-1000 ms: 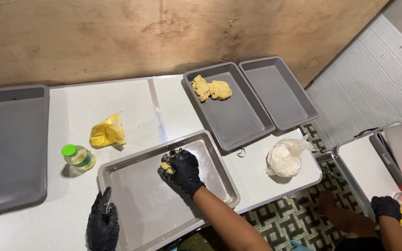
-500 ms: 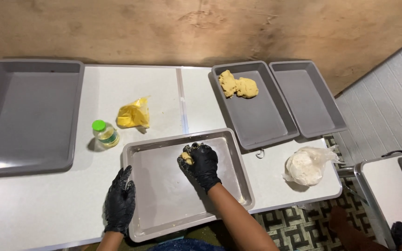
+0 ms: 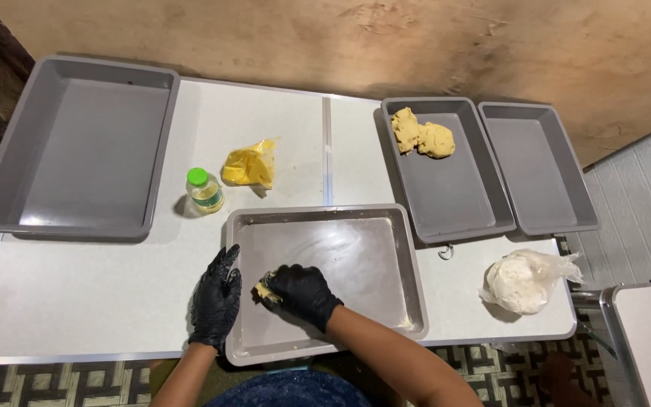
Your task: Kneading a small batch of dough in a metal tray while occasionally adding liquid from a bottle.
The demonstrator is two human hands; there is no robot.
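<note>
Metal tray point(image 3: 356, 249) in front of you: bare, greasy sheen, nothing loose in it. Grey tub point(image 3: 450, 181) to the right holds two yellow dough lumps point(image 3: 422, 136) at its far end; the tub beside it point(image 3: 540, 169) and the big tub point(image 3: 77, 147) on the left hold nothing. Yellow lump point(image 3: 267, 289) sits at the tray's near-left corner, pinned under your right hand point(image 3: 301, 292), fingers curled around it, palm down. Your left hand point(image 3: 217, 298) lies flat on the tray's left rim, fingers spread, gripping nothing. Both gloved black.
</note>
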